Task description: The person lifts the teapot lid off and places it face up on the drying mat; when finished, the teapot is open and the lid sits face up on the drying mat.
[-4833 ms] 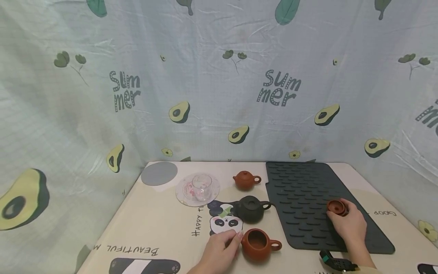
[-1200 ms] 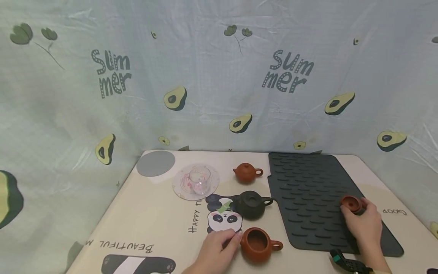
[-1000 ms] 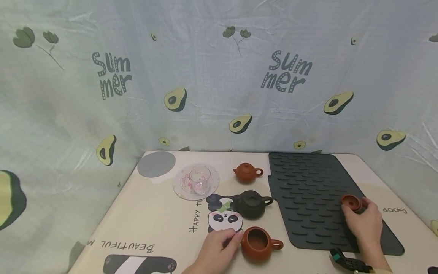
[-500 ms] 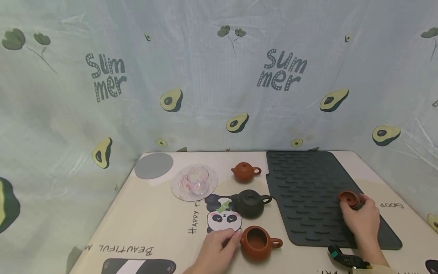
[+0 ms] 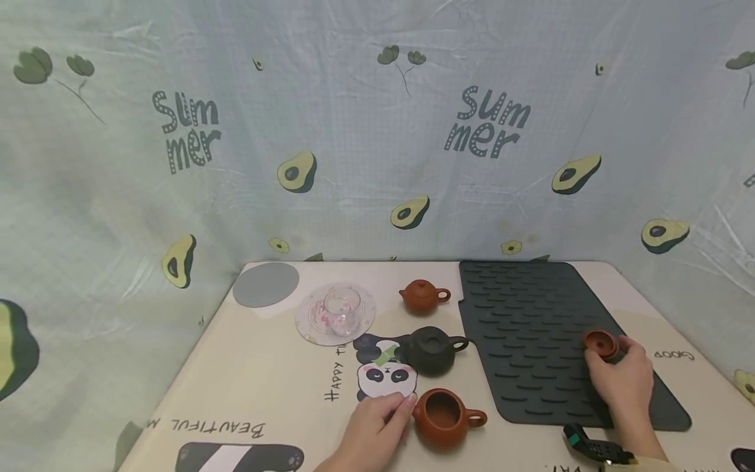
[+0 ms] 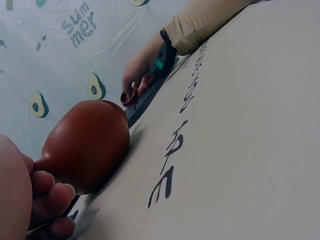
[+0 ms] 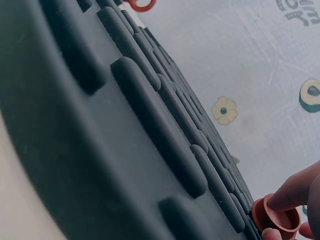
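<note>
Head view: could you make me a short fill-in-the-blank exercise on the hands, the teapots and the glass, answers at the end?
1. The left hand pinches the front teapot by its ____, opposite the handle.
2. The small reddish-brown piece is held in the person's ____.
3. The dark teapot stands in the ____ of the row of three.
4. The clear glass stands to the ____ of the rear teapot.

Missing words: spout; right hand; middle; left.

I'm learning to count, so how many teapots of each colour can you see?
Red-brown: 2, the lidded teapot at the back and the open teapot with the left hand at its spout
Black: 1, the middle teapot
Total: 3 teapots
</note>
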The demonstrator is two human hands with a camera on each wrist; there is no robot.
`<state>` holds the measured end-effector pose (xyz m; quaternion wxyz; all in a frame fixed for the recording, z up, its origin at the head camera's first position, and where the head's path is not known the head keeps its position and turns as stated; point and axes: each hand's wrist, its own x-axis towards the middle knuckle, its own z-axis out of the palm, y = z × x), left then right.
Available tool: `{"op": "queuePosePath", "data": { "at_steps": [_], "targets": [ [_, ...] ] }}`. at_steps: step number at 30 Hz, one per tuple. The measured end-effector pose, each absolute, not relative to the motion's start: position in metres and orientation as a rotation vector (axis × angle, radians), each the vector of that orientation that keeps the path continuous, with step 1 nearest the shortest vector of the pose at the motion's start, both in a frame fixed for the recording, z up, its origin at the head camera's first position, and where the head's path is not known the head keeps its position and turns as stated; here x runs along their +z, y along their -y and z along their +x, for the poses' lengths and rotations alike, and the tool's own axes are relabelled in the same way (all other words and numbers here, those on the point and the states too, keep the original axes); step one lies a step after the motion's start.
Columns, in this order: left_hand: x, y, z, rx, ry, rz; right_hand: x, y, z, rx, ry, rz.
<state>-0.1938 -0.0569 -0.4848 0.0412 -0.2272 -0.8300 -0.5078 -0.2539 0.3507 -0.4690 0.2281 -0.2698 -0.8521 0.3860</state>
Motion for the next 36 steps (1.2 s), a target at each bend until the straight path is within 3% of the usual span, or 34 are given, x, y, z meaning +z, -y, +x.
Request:
{"op": "queuePosePath", "data": {
  "at_steps": [28,36],
  "targets": [
    [-0.482,0.055,-0.195,-1.510,2.542,-0.673,-0.456,-0.345,-0.253,1.041,2.283,-0.738],
    [-0.485,0.058,-0.196,-1.341,2.543,-0.649,-0.454,-0.332,-0.245,1.039,2.261,-0.592]
  ]
}}
